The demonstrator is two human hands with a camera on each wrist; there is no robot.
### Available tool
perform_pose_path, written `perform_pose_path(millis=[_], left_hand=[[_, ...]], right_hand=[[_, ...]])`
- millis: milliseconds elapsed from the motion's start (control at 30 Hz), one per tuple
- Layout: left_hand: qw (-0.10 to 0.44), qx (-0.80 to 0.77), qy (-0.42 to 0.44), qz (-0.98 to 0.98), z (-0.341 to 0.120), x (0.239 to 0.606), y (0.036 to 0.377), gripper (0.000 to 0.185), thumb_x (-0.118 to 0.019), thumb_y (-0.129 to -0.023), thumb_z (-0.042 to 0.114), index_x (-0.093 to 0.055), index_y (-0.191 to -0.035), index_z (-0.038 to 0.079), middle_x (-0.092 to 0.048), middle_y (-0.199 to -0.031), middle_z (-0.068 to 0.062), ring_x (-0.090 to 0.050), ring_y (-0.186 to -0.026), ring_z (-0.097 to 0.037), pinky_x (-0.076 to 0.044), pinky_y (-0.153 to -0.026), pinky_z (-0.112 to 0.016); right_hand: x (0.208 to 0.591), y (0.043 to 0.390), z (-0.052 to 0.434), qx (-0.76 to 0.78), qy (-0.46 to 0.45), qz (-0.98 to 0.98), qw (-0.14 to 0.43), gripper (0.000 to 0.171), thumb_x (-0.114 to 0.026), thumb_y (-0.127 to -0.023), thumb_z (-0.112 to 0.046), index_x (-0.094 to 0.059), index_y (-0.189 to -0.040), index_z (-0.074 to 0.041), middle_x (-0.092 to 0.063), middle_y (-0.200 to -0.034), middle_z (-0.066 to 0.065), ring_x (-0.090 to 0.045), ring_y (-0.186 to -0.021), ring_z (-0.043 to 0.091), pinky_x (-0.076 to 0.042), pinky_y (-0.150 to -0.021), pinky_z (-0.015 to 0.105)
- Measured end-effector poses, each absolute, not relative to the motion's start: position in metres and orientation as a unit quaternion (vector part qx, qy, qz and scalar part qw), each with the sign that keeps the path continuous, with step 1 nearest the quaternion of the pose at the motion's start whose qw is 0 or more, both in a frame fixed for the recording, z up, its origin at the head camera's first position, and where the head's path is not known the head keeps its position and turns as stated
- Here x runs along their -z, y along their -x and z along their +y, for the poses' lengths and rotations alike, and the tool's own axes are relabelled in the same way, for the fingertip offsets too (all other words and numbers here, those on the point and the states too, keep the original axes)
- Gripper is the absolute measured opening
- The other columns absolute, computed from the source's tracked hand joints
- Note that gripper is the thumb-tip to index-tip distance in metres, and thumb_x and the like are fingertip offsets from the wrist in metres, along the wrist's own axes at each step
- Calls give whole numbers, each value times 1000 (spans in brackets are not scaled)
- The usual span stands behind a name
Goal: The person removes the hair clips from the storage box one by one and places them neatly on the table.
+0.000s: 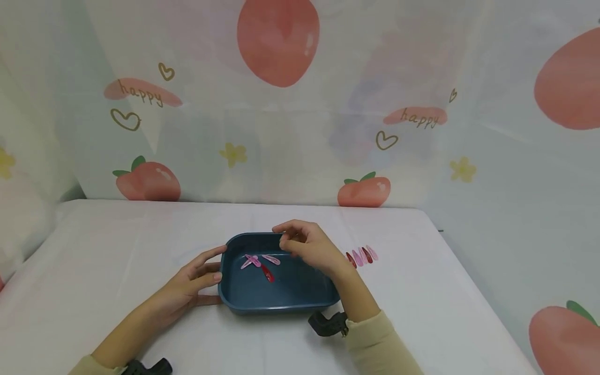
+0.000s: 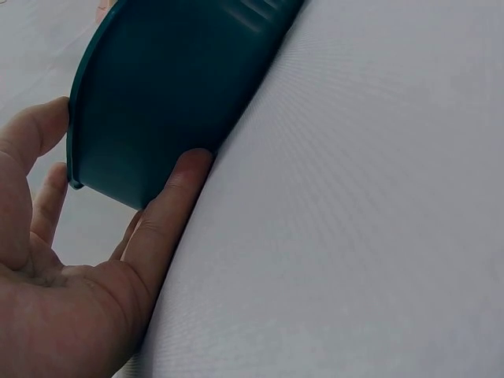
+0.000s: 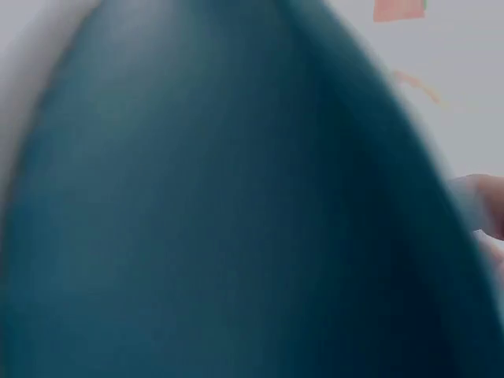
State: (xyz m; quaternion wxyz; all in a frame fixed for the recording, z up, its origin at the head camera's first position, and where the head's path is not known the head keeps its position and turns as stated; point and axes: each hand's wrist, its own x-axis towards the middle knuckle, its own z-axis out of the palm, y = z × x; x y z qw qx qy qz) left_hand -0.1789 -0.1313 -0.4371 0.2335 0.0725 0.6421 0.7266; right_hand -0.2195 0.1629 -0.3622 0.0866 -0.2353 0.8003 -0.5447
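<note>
Dark blue, smooth and apparently rigid plastic: the tray lies level on the white surface, in front of me. I judge it light, stiff and prone to slide on the cloth. Its rim offers the best hold, at either short end.

My left hand is at the left end, its fingers extended, tips touching the rim and outer wall, steadying rather than clenched. My right hand hangs over the far right part, its fingers bent. No clip shows between them, but I cannot tell whether they are released or pinching something; the right wrist view is mostly blurred tray.

Inside, towards the left, lie crossed pink clips, a single pink clip and a red clip. A row of clips stands just beyond my right wrist, outside the tray. I expect them to be thin, light, springy and slippery, best pinched across the middle.

Room is wide to the left. On the right, the row restricts sliding. At the near rim, my black wrist device could knock the wall.
</note>
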Motion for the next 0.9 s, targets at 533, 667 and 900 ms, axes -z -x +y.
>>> perform_pose_path(millis=[533, 667, 900], left_hand=[[236, -727, -67, 641, -132, 440, 176, 55, -57, -91, 19, -33, -139, 35, -29, -141, -15, -41, -121, -38, -49, -81, -53], [238, -729, -74, 637, -131, 440, 177, 55, -56, -92, 20, -34, -139, 35, -28, -142, -15, -41, -121, -38, -48, -82, -53], [237, -732, -73, 634, -133, 437, 178, 53, -56, -92, 20, -35, -138, 36, -28, -142, -15, -41, -121, -38, -48, -82, -53]], right_hand=[[400, 217, 144, 466, 246, 841, 120, 25, -62, -87, -14, -64, -111, -12, -64, -92, 2, -59, -78, 16, -51, -65, 28], [402, 216, 144, 419, 290, 853, 115, 27, -63, -86, -14, -64, -113, -15, -66, -100, 0, -60, -89, 10, -50, -76, 28], [405, 215, 141, 338, 341, 871, 107, 26, -64, -86, -14, -65, -111, -17, -66, -100, -8, -59, -92, 1, -49, -82, 23]])
